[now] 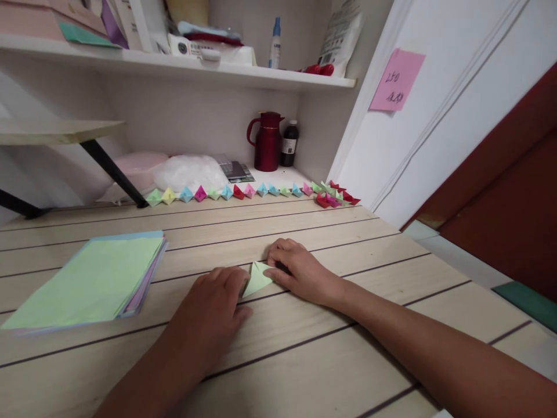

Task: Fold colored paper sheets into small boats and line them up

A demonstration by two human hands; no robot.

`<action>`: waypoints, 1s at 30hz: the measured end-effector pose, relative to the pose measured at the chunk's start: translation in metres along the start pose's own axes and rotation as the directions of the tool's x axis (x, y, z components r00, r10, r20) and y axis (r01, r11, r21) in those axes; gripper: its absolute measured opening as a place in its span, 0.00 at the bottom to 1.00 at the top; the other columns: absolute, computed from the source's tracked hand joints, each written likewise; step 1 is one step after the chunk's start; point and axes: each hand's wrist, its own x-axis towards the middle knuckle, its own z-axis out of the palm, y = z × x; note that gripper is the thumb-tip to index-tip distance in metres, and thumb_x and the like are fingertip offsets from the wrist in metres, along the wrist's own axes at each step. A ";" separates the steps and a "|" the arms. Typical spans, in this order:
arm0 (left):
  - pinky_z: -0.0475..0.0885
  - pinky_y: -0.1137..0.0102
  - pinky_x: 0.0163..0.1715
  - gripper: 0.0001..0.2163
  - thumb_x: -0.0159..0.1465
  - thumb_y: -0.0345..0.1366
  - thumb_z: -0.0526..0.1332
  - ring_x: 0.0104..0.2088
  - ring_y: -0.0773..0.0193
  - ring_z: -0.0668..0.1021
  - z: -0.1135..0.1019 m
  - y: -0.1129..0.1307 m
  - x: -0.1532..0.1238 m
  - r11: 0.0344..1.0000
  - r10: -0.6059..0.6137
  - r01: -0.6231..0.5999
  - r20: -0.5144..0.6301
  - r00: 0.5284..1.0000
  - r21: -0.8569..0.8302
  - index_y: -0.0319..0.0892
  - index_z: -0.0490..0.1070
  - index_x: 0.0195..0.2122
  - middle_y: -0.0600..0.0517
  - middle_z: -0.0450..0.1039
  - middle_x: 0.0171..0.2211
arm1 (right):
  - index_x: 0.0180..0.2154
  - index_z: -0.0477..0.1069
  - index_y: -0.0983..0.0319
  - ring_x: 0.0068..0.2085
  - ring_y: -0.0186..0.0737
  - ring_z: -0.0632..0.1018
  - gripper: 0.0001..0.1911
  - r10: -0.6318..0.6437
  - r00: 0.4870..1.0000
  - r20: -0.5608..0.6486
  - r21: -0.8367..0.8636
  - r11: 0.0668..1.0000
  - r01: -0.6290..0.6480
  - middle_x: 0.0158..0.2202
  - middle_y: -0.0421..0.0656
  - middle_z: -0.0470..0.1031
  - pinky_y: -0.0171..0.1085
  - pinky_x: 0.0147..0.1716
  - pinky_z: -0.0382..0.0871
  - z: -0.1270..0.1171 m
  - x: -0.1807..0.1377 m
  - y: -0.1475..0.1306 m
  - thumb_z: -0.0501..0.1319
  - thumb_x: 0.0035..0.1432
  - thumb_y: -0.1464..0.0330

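Note:
A small piece of folded light green paper (257,278) rests on the wooden table between my two hands. Its visible part is roughly triangular, with a crease near the top. My right hand (298,270) pinches its right side, the thumb on the paper and the fingers curled behind. At the paper's left edge is my left hand (213,310), its fingers bent against it and its thumb lower down, near the tabletop. The left fingertips are partly hidden by the hand itself.
A stack of coloured paper sheets (91,278), green on top, lies at left. Small folded paper boats (238,192) line the table's back edge, with several bunched at the right end. Behind stand a red jug (267,142) and a dark bottle (289,144). A black leg (114,173) supports a small shelf.

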 end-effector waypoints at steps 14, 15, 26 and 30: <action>0.65 0.48 0.54 0.23 0.62 0.33 0.55 0.59 0.46 0.68 0.008 0.004 -0.003 0.976 0.072 -0.094 0.116 0.991 0.198 0.51 0.66 0.59 0.45 0.65 0.60 | 0.51 0.69 0.56 0.43 0.39 0.72 0.23 0.085 0.992 -0.098 0.139 0.988 -0.072 0.47 0.44 0.68 0.40 0.46 0.67 -0.007 -0.003 0.010 0.62 0.54 0.77; 0.65 0.47 0.54 0.23 0.62 0.33 0.55 0.58 0.46 0.68 0.009 0.004 -0.002 0.977 0.071 -0.091 0.111 0.991 0.192 0.51 0.66 0.59 0.45 0.66 0.60 | 0.50 0.70 0.56 0.42 0.38 0.73 0.22 0.106 0.988 -0.108 0.145 0.985 -0.089 0.46 0.44 0.68 0.40 0.44 0.68 -0.009 -0.004 0.012 0.61 0.54 0.78; 0.64 0.48 0.54 0.22 0.61 0.32 0.56 0.59 0.47 0.67 0.003 0.009 -0.004 0.984 0.025 -0.050 0.147 0.989 0.170 0.50 0.68 0.57 0.45 0.64 0.62 | 0.48 0.72 0.59 0.45 0.39 0.74 0.13 0.106 0.987 0.123 0.469 0.870 -0.152 0.45 0.44 0.75 0.38 0.45 0.67 -0.029 -0.007 0.001 0.55 0.63 0.70; 0.66 0.47 0.52 0.21 0.60 0.32 0.57 0.58 0.45 0.69 0.004 0.008 -0.005 0.988 0.061 -0.074 0.098 0.993 0.138 0.49 0.70 0.56 0.44 0.66 0.60 | 0.53 0.69 0.56 0.43 0.39 0.73 0.23 0.043 0.970 0.240 0.386 0.912 -0.136 0.48 0.43 0.71 0.37 0.40 0.68 -0.038 -0.011 0.003 0.64 0.54 0.72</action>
